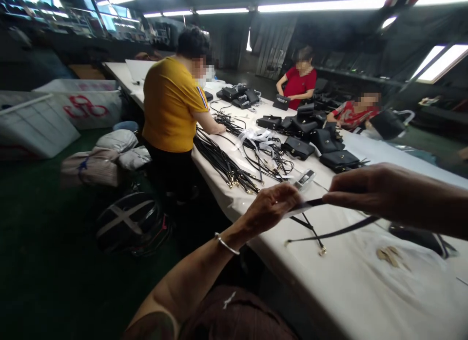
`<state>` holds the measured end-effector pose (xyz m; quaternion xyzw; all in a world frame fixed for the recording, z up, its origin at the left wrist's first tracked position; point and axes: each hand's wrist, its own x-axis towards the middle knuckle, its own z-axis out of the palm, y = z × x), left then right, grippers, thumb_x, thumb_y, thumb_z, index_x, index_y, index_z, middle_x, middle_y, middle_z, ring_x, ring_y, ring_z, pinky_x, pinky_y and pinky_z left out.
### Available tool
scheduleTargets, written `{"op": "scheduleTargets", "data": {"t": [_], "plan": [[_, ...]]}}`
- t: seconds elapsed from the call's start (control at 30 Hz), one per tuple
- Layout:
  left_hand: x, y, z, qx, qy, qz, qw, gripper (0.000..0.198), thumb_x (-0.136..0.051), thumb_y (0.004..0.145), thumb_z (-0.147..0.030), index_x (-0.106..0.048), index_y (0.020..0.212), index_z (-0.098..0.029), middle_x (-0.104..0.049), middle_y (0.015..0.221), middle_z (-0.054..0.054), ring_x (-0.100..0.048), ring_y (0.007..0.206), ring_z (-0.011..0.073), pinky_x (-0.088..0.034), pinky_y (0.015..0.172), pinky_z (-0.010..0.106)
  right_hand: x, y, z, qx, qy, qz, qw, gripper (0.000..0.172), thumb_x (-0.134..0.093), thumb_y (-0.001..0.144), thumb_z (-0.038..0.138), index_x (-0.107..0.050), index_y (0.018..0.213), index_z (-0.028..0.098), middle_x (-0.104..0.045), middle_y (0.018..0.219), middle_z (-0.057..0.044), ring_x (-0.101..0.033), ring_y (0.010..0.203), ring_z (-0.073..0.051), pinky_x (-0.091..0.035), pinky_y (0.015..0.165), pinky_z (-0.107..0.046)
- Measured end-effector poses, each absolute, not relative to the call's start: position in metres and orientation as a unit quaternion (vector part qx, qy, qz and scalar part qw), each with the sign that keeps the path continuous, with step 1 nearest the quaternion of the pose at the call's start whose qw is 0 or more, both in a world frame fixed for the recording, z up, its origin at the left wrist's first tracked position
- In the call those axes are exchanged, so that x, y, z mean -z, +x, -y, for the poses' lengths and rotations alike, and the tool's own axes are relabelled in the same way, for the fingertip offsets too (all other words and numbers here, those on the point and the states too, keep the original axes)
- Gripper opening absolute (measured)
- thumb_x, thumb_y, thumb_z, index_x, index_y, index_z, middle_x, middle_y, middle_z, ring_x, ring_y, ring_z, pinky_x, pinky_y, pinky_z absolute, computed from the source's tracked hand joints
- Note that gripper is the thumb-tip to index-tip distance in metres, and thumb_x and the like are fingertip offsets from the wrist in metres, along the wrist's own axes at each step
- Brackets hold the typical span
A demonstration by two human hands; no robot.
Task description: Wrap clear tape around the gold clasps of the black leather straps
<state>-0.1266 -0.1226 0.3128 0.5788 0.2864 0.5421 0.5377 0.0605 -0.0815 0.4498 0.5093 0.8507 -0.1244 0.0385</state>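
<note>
Between my two hands a black strap [313,202] is stretched over the table's near edge. My left hand [272,206], with a bangle at the wrist, is closed on its left end, where a strip of clear plastic also shows. Fingers wrapped round the strap, my right hand [360,191] grips it from the right. Parts of the strap hang below, with a gold clasp [322,251] at one end, close to the tabletop. A pile of black straps with gold clasps [234,171] lies beyond my left hand.
Black bags [298,147] are heaped on the white table [365,291]. A clear plastic bag with tan pieces [393,257] lies at the right. A person in yellow [170,106] stands at the left edge; two people in red sit or stand across. Bundles and white bins [32,123] are left.
</note>
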Motion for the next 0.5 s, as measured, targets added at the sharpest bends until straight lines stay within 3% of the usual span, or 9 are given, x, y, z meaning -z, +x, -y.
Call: {"op": "scheduleTargets", "data": {"t": [0.13, 0.23, 0.4, 0.5], "plan": [[-0.322, -0.143, 0.115, -0.619, 0.554, -0.282, 0.480, 0.033, -0.052, 0.095, -0.048, -0.055, 0.085, -0.017, -0.045, 0.065, -0.004, -0.040, 0.058, 0.0080, -0.036, 0.057, 0.021, -0.452, 0.026, 0.078, 0.207, 0.491, -0.846, 0.012, 0.067, -0.052, 0.071, 0.086, -0.068, 0.071, 0.020, -0.045, 0.057, 0.002, -0.038, 0.054, -0.011, -0.030, 0.049, -0.027], [-0.303, -0.185, 0.115, -0.666, 0.523, -0.318, 0.427, 0.036, -0.054, 0.093, -0.051, -0.052, 0.079, -0.018, -0.042, 0.065, -0.005, -0.035, 0.056, 0.0077, -0.033, 0.054, 0.020, -0.451, 0.036, 0.068, 0.289, 0.522, -0.802, 0.012, 0.064, -0.060, 0.070, 0.081, -0.069, 0.072, 0.018, -0.040, 0.056, 0.004, -0.035, 0.054, -0.009, -0.027, 0.050, -0.026], [-0.218, -0.280, 0.123, -0.664, 0.452, -0.481, 0.350, 0.031, -0.052, 0.093, -0.047, -0.049, 0.078, -0.019, -0.036, 0.057, -0.007, -0.031, 0.050, 0.0079, -0.026, 0.048, 0.019, -0.443, 0.079, 0.052, 0.259, 0.566, -0.781, -0.057, 0.050, -0.067, 0.074, 0.064, -0.074, 0.078, 0.015, -0.056, 0.063, 0.002, -0.046, 0.062, -0.009, -0.034, 0.060, -0.026], [-0.162, -0.323, 0.131, -0.613, 0.434, -0.590, 0.296, 0.029, -0.047, 0.091, -0.046, -0.050, 0.079, -0.020, -0.044, 0.062, -0.005, -0.041, 0.055, 0.0097, -0.037, 0.054, 0.020, -0.431, 0.093, 0.047, 0.257, 0.579, -0.771, -0.063, 0.049, -0.069, 0.069, 0.059, -0.075, 0.076, 0.011, -0.064, 0.066, 0.000, -0.053, 0.065, -0.009, -0.039, 0.065, -0.024]]}}
